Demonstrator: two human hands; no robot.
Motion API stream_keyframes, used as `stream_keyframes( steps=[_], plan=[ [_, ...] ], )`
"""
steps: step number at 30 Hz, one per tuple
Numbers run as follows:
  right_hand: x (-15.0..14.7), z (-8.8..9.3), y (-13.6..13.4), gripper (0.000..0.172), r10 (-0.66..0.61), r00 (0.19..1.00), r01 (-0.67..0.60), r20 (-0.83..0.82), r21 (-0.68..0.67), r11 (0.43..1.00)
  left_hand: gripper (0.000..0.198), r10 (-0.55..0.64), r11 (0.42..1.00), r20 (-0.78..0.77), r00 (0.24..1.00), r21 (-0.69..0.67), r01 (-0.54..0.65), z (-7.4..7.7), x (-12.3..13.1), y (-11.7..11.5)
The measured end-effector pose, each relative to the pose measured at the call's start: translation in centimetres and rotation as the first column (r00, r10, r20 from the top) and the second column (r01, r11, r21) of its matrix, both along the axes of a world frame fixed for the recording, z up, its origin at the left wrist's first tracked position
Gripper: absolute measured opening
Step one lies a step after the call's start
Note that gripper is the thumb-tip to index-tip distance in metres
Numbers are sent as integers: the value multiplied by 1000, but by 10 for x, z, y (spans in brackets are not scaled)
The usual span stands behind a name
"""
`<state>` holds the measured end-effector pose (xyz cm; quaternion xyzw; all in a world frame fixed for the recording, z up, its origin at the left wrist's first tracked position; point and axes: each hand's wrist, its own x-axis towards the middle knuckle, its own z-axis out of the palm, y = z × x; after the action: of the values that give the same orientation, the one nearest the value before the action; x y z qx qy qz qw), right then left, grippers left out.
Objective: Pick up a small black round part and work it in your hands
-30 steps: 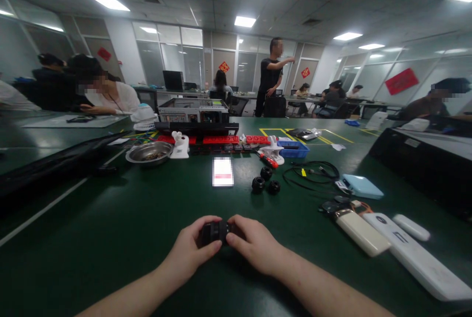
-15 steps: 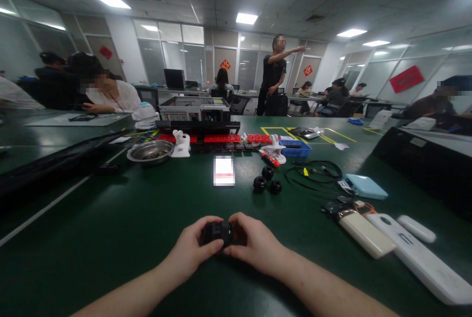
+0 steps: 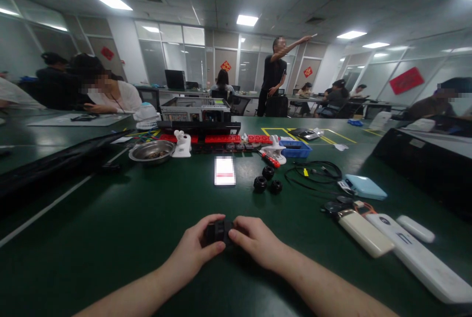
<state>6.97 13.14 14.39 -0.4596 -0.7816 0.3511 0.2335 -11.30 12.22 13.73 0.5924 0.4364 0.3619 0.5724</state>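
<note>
My left hand (image 3: 194, 247) and my right hand (image 3: 258, 243) meet near the front of the green table (image 3: 110, 238). Both are closed around a small black round part (image 3: 218, 232), of which only the top shows between my fingers. Three similar black round parts (image 3: 266, 182) lie in a cluster farther out, to the right of a white card (image 3: 224, 170).
White power banks (image 3: 363, 232) and a long white device (image 3: 416, 258) lie at the right, with a blue case (image 3: 363, 187) and black cables (image 3: 313, 170). At the back stand a metal bowl (image 3: 152, 151), red parts (image 3: 221, 138), a blue bin (image 3: 297, 148). People sit around; one stands pointing.
My hands stay together on the black part, with small shifts of the fingers. The standing person at the back has raised an arm higher.
</note>
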Motion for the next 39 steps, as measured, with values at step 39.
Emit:
stream_keyframes(
  steps=[39],
  plan=[
    [1,0,-1,31,24,994,-30,105,52,998,38,6,1000,-104,995,3,-6,6,1,0]
  ],
)
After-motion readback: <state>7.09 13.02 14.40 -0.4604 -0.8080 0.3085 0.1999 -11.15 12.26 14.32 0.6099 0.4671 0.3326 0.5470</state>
